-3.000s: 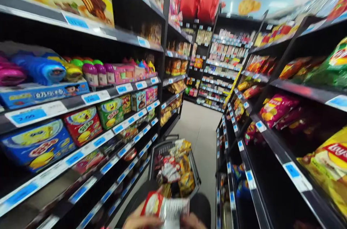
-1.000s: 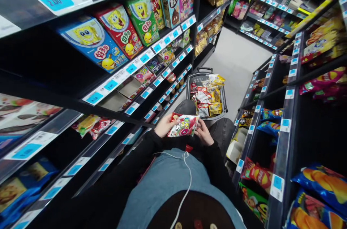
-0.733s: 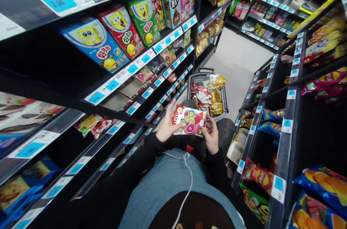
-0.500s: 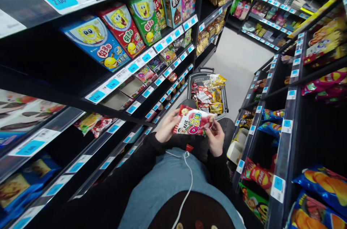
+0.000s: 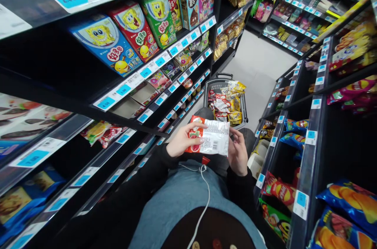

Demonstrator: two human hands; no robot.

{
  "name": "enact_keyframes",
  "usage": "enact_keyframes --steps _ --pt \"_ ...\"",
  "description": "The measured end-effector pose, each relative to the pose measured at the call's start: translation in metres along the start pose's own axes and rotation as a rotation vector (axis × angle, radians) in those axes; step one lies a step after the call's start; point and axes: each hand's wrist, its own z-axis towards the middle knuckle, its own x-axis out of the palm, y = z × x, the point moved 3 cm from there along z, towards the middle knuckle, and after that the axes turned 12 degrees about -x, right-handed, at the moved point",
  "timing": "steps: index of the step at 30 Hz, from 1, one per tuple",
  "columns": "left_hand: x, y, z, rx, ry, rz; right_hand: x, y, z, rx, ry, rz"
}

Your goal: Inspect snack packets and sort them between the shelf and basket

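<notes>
Here, left fingers (image 5: 193, 140) pinch the red-white packet (image 5: 210, 138).

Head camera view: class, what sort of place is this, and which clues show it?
Probably a shop's snack aisle: black shelves edged with blue-and-white price labels, rows of colourful cartoon-printed boxes, and a grey plastic basket holding wrapped snacks.

Shop aisle: priced shelves (image 5: 153, 66), boxed snacks (image 5: 107, 44), chip bags (image 5: 350, 202), filled shopping basket (image 5: 246, 117).

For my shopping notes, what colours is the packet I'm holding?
The packet shows white with a red-orange end, seen best in the head view.
</notes>
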Motion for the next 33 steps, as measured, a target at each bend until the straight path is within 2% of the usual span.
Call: enact_keyframes --steps 2,4,7,9,13,17,20,24,29,31,33 --pt "-0.001 -0.005 -0.001 0.068 -0.076 0.134 0.003 -0.005 -0.002 0.095 0.041 0.072" --pt "-0.001 -0.009 -0.002 0.105 -0.120 0.234 0.001 -0.008 -0.003 0.142 0.037 0.025" --pt "0.001 -0.011 -0.003 0.122 -0.126 0.363 -0.003 -0.011 -0.004 0.163 -0.039 -0.068" --pt "0.001 -0.011 -0.001 0.116 -0.119 0.451 -0.004 -0.011 -0.004 0.174 -0.045 -0.089" --pt "0.001 -0.008 0.002 0.107 -0.173 0.561 -0.001 -0.011 -0.003 0.201 0.075 -0.161" --pt "0.002 -0.007 0.001 0.115 -0.273 0.580 0.000 -0.007 0.000 0.106 0.203 -0.360" --pt "0.001 -0.004 0.001 0.084 -0.314 0.548 0.000 -0.006 0.002 0.074 0.232 -0.447" --pt "-0.004 -0.003 0.003 0.082 -0.259 0.479 0.003 -0.006 0.004 0.076 0.225 -0.455" --pt "-0.004 -0.012 0.000 0.204 -0.119 0.479 0.008 0.001 0.008 0.012 0.246 -0.437" --pt "-0.001 -0.014 -0.003 0.233 -0.120 0.483 0.010 0.005 0.009 0.021 0.271 -0.457" --pt "0.001 -0.015 -0.006 0.246 -0.176 0.484 0.012 0.007 0.008 0.055 0.284 -0.458"
